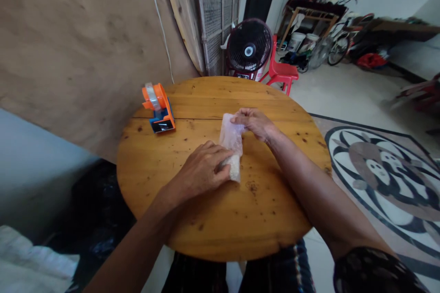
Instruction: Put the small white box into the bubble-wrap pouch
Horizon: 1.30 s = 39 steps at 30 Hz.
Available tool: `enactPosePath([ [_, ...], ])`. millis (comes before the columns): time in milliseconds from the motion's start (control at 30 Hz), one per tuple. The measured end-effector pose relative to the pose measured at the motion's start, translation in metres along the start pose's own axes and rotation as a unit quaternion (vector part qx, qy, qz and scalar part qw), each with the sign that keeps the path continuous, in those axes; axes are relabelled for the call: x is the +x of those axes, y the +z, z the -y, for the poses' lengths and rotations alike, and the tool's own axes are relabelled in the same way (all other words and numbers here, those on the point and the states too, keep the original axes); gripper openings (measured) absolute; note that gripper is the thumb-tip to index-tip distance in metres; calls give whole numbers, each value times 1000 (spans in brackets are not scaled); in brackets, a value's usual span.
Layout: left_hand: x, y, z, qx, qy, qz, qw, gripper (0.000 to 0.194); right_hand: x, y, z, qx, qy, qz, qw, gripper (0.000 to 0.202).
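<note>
Mid-tabletop (220,219) lay a small clear plastic bag (231,139), crinkled and cloudy, white grains packed at its near end. The left hand (202,171) pressed that filled end, fingers curled over it; the right hand (255,122) pinched the far, empty end. An orange tape dispenser (158,107) sat well apart.

Table (206,219): varnished wood, glossy, knotted and stained. Bag (231,139): thin clear plastic, crinkled, holding white grains. Tape dispenser (158,109): smooth orange and blue plastic.
</note>
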<state>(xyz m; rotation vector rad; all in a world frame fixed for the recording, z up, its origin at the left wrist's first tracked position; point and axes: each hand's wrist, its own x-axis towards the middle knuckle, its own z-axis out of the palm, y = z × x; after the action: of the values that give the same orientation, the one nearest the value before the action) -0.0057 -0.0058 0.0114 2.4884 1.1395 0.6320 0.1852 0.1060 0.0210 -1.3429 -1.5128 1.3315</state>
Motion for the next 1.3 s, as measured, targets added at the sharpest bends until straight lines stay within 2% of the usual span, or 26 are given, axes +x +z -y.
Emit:
enactPosePath([
  [133, -1, 3, 2, 3, 5, -15, 1000, 31, -16, 9, 26, -13, 19, -1, 1000, 29],
  [267, -2, 5, 3, 2, 13, -34, 999, 30, -32, 13, 41, -35, 10, 24, 999, 29],
  [400, -4, 4, 1, -10, 1, -59, 998, 29, -54, 13, 47, -39, -9, 50, 998, 25],
  [633, -5, 6, 3, -27, -81, -104, 991, 23, -81, 20, 49, -51, -53, 76, 994, 24],
  [767, -7, 6, 4, -75, -144, -106, 981, 41, -90, 22, 45, -70, -99, 108, 987, 28],
  [900, -10, 4, 4, -110, -152, -82, 979, 69, -102, 24, 34, -108, -163, 127, 972, 30],
  [1000, -10, 5, 7, -115, -127, -77, 982, 66, -118, 31, 22, -139, -200, 111, 963, 24],
  [1167, -9, 6, 11, -122, -89, -55, 987, 57, -143, 52, 5, -246, -288, 3, 925, 8],
  [1300, -11, 2, 6, -110, -69, -48, 990, 36, -148, 55, 0, -300, -300, -18, 905, 8],
])
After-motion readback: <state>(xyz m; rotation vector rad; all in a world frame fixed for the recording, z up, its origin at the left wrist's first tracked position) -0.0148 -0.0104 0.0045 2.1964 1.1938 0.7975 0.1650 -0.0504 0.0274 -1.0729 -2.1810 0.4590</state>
